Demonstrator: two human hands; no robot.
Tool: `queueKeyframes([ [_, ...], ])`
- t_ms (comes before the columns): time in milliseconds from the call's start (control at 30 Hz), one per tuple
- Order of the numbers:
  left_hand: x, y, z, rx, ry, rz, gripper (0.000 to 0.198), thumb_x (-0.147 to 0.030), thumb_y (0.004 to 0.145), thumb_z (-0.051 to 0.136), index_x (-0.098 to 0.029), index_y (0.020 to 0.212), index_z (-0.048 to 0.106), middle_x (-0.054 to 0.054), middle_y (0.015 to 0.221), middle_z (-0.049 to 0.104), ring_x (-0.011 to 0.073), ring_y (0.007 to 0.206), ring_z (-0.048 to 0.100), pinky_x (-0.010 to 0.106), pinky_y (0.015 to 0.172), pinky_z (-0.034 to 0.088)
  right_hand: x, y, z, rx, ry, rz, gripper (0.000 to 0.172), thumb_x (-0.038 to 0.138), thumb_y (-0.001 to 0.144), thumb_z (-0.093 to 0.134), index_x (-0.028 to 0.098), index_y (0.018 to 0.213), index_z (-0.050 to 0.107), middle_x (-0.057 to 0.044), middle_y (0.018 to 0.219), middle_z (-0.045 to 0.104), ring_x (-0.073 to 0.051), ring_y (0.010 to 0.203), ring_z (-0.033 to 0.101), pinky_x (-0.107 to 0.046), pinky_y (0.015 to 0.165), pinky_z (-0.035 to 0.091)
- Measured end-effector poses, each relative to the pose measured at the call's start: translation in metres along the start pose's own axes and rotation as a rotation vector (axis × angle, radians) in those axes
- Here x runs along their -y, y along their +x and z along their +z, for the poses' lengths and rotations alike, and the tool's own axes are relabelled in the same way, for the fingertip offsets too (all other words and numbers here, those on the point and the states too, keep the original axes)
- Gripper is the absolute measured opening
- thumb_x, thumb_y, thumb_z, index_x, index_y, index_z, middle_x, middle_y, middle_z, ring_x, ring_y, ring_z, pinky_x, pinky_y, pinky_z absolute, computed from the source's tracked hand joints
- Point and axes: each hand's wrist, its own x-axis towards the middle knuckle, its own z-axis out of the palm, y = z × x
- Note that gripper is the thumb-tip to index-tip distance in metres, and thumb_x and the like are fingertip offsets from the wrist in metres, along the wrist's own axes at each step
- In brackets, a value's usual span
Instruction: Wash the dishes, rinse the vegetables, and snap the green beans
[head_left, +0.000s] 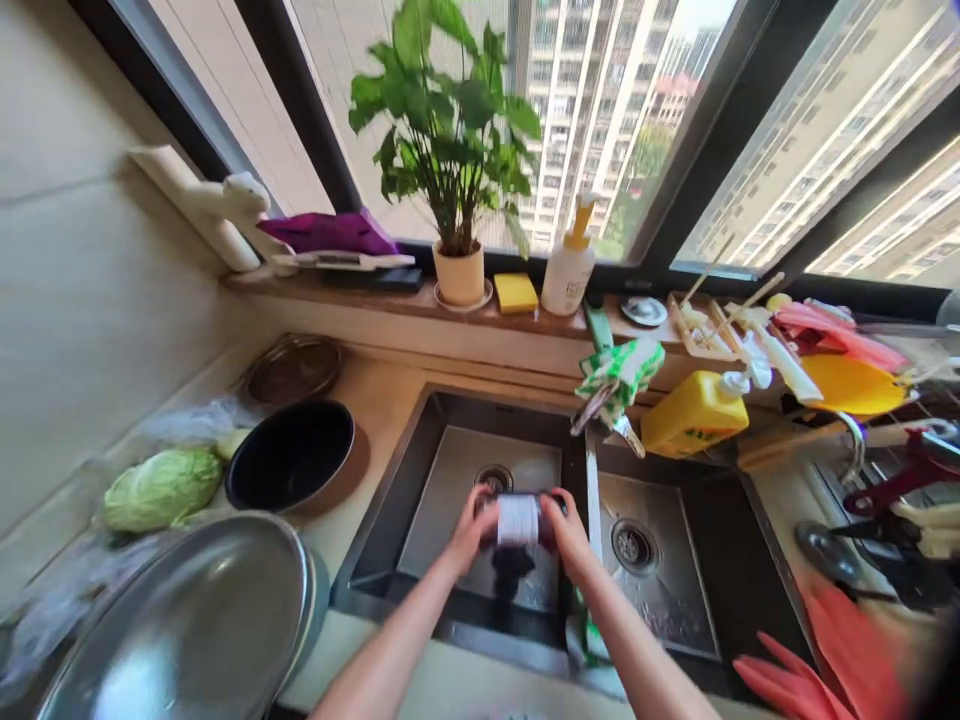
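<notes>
Over the left sink basin (450,460), both my hands grip a small dark jar or bottle with a white label (517,520), which lies sideways between them. My left hand (475,525) is closed around its left end, and my right hand (562,525) is closed around its right end. The label faces up toward me. A dark shadow or reflection shows on the basin floor below it. The drain (495,478) sits just behind the jar. Blur hides the jar's finer details and its exact kind.
Left of the sink are a black bowl (292,455), a large lidded pan (202,620) and a cabbage (163,487). A right basin (660,560) adjoins. A yellow detergent bottle (694,415), green-white cloth (622,375) and faucet stand behind; red rubber gloves (832,650) lie right. A potted plant (459,275) stands on the sill.
</notes>
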Motion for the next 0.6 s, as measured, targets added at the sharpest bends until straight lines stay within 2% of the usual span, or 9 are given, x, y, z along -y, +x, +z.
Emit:
queueKeyframes([
  [67, 0.011, -0.011, -0.005, 0.058, -0.027, -0.007, 0.051, -0.049, 0.06, 0.066, -0.021, 0.101, 0.053, 0.002, 0.085, 0.06, 0.0212, 0.081, 0.056, 0.031, 0.07, 0.045, -0.005, -0.003, 0.002, 0.009, 0.009, -0.15, 0.048, 0.05, 0.062, 0.061, 0.024, 0.102, 0.051, -0.001, 0.08, 0.06, -0.017, 0.061, 0.056, -0.026, 0.047, 0.044],
  [100, 0.014, -0.017, -0.007, 0.072, -0.039, -0.04, 0.05, -0.049, 0.062, 0.065, -0.021, 0.101, 0.053, 0.003, 0.085, 0.06, 0.0211, 0.081, 0.057, 0.031, 0.069, 0.046, -0.007, -0.003, 0.004, -0.002, 0.019, -0.233, 0.051, 0.049, 0.058, 0.065, 0.024, 0.101, 0.051, -0.002, 0.089, 0.061, -0.019, 0.072, 0.059, -0.027, 0.054, 0.047],
  [133, 0.015, -0.02, -0.009, 0.08, -0.051, -0.078, 0.049, -0.049, 0.063, 0.064, -0.021, 0.102, 0.054, 0.003, 0.084, 0.061, 0.0211, 0.079, 0.058, 0.031, 0.067, 0.046, -0.009, -0.003, 0.005, -0.02, 0.026, -0.211, 0.05, 0.049, 0.059, 0.064, 0.024, 0.1, 0.051, -0.003, 0.091, 0.061, -0.019, 0.072, 0.059, -0.028, 0.055, 0.048],
  [200, 0.01, -0.021, -0.009, 0.076, -0.082, -0.151, 0.048, -0.05, 0.067, 0.061, -0.02, 0.104, 0.055, 0.003, 0.081, 0.062, 0.0207, 0.076, 0.059, 0.03, 0.063, 0.047, -0.015, 0.001, 0.008, -0.009, 0.006, 0.038, 0.045, 0.055, 0.066, 0.055, 0.022, 0.097, 0.05, -0.002, 0.077, 0.06, -0.017, 0.057, 0.056, -0.028, 0.045, 0.043],
  [233, 0.005, -0.017, -0.009, 0.072, -0.101, -0.18, 0.048, -0.05, 0.068, 0.06, -0.019, 0.105, 0.055, 0.003, 0.08, 0.063, 0.0204, 0.074, 0.06, 0.029, 0.06, 0.047, -0.018, 0.004, 0.008, -0.012, -0.01, 0.085, 0.046, 0.058, 0.069, 0.051, 0.022, 0.097, 0.05, -0.001, 0.072, 0.059, -0.017, 0.053, 0.054, -0.027, 0.041, 0.041],
  [267, 0.001, -0.013, -0.008, 0.067, -0.121, -0.208, 0.048, -0.051, 0.068, 0.059, -0.019, 0.105, 0.055, 0.003, 0.079, 0.063, 0.02, 0.072, 0.06, 0.029, 0.058, 0.047, -0.021, 0.008, 0.006, 0.011, -0.024, 0.069, 0.045, 0.059, 0.072, 0.048, 0.022, 0.096, 0.051, 0.0, 0.071, 0.059, -0.016, 0.053, 0.054, -0.026, 0.042, 0.041],
  [367, -0.003, 0.001, -0.005, 0.052, -0.182, -0.313, 0.047, -0.052, 0.069, 0.057, -0.018, 0.102, 0.057, 0.003, 0.072, 0.063, 0.0182, 0.063, 0.06, 0.025, 0.049, 0.045, -0.026, 0.021, -0.003, 0.077, -0.134, -0.035, 0.042, 0.061, 0.077, 0.042, 0.024, 0.091, 0.056, 0.0, 0.069, 0.06, -0.018, 0.058, 0.056, -0.029, 0.048, 0.043],
  [500, 0.012, 0.009, 0.001, 0.024, -0.256, -0.473, 0.042, -0.052, 0.071, 0.054, -0.016, 0.092, 0.058, 0.001, 0.06, 0.061, 0.0133, 0.046, 0.054, 0.019, 0.035, 0.034, -0.02, 0.029, -0.012, 0.104, -0.376, -0.252, 0.038, 0.056, 0.084, 0.037, 0.024, 0.081, 0.057, -0.002, 0.075, 0.062, -0.021, 0.074, 0.058, -0.033, 0.068, 0.044],
  [600, 0.019, 0.015, 0.004, 0.032, -0.324, -0.626, 0.04, -0.052, 0.073, 0.051, -0.015, 0.085, 0.058, 0.002, 0.054, 0.059, 0.0109, 0.036, 0.048, 0.016, 0.029, 0.024, -0.01, 0.028, -0.011, 0.084, -0.51, -0.372, 0.039, 0.05, 0.089, 0.028, 0.023, 0.088, 0.055, -0.005, 0.084, 0.061, -0.022, 0.082, 0.057, -0.035, 0.075, 0.042],
])
